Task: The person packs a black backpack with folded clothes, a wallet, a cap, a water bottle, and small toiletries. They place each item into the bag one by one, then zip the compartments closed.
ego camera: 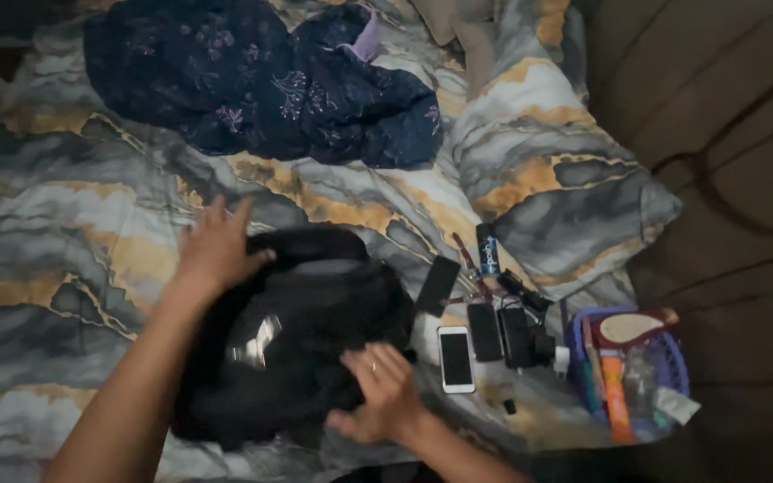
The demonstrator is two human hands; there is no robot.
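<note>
Black bag [306, 340] at lower centre of frame, on the bedsheet [64, 224]. Long axis runs upper right to lower left; top end points toward upper centre.

Left hand [218, 249] lies open and flat on the bag's upper left edge. Right hand [382, 394] pinches fabric at its lower right.

Risk: tugging the bag rightward could sweep the white phone [455, 359] just beside it, and the dark gadgets next to that.

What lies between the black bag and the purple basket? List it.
In the head view, between the black bag and purple basket lie a white phone, a dark phone and a black charger with cable.
</note>
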